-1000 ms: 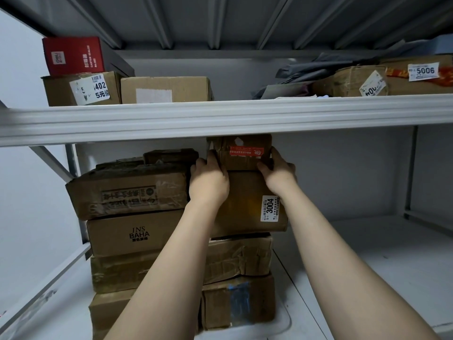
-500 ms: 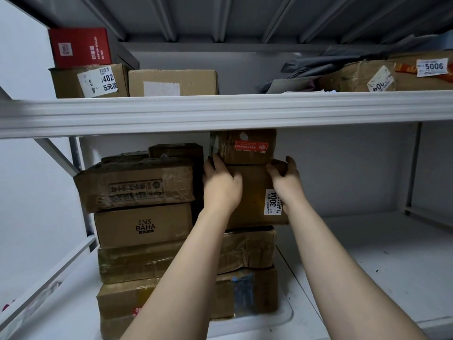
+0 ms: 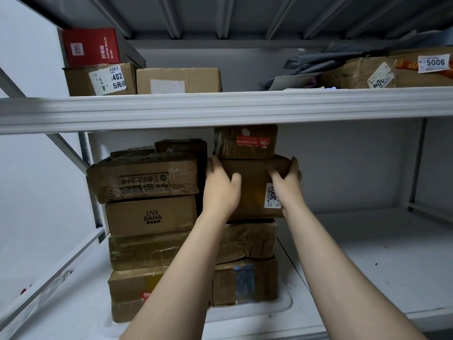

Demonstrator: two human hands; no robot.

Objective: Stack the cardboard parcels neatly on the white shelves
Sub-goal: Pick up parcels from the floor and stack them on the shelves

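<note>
Gripping the brown parcel point(image 3: 253, 200) by its two sides, we curl our left hand point(image 3: 221, 190) and right hand point(image 3: 288, 186) round its upper corners; it sits on a stack point(image 3: 247, 241) near the left edge of the lower shelf point(image 3: 367, 266), beneath a small box point(image 3: 247, 143).

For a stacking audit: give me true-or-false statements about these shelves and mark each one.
1. The left hand and the right hand both grip the labelled parcel. True.
2. A small box with a red sticker sits on that parcel. True.
3. The INS BAHA box is on the upper shelf. False: it is in the left stack on the lower shelf, under a taped parcel.
4. The red box lies beneath the 402 box. False: it sits on top of it.
5. The 5006 parcel is on the upper shelf, at the right. True.
</note>
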